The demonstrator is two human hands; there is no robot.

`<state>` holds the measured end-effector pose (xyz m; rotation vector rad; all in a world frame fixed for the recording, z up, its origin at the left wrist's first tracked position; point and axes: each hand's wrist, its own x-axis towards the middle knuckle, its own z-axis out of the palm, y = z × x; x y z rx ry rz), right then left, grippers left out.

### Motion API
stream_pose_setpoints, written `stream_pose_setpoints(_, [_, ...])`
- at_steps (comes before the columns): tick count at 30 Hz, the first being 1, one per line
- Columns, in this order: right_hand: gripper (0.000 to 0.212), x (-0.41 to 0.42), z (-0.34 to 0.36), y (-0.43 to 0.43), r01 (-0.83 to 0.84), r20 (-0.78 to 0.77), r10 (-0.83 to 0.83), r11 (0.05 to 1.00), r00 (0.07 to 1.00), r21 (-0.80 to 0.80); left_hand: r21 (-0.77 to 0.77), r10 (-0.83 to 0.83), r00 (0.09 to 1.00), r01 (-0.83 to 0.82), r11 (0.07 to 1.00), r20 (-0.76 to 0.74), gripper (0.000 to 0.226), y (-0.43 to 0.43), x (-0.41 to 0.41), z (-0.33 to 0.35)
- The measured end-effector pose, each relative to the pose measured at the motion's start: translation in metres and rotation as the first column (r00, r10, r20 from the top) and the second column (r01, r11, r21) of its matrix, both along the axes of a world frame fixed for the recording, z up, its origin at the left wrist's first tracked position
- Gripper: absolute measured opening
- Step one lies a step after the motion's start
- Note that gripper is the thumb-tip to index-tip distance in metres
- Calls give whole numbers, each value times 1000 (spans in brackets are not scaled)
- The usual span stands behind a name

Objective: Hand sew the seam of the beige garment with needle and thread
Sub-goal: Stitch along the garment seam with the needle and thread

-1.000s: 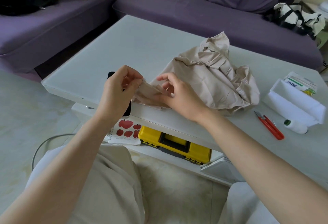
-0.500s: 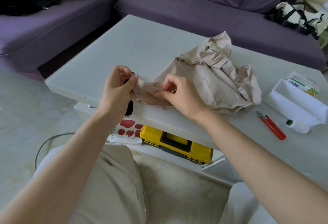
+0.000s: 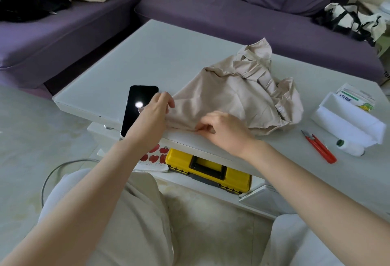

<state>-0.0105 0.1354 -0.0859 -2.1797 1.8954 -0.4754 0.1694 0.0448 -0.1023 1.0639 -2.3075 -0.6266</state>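
1. While the left hand [image 3: 154, 116] and right hand [image 3: 223, 130] both pinch the near edge of the garment [image 3: 232, 97] lying on the desk [image 3: 158, 54], the needle is out of sight and could prick a finger.
2. Tugging the cloth may drag the phone [image 3: 137, 97] off the desk.

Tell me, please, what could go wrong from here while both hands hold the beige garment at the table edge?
1. The black phone lies right beside the left hand and seems to overhang the near edge of the table. A tug on the beige garment might knock it off.
2. The red thread snips lie close to the right forearm. A sweep of that arm might catch their points.
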Motion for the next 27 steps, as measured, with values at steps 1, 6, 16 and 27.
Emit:
stream_pose_setpoints(1, [13, -6, -1, 3, 2, -49, -2, 1000, 999, 2, -11, -10, 998, 11, 1000, 65, 48, -1, -1, -1])
stream_pose_setpoints(6, [28, -38, -1, 23, 81, -97, -81, 997, 992, 3, -151, -25, 888, 106, 983, 459, 31, -5, -4, -10])
stream_pose_setpoints(16, [26, -119, -7, 52, 304, -246, -308, 951, 919, -54, -208, -188, 953, 239, 948, 238, 26, 37, -81, -2])
stream_pose_setpoints(27, [3, -125, -21, 46, 301, -212, -343, 931, 915, -206, -198, -152, 930, 227, 954, 333, 19, 40, -108, -10])
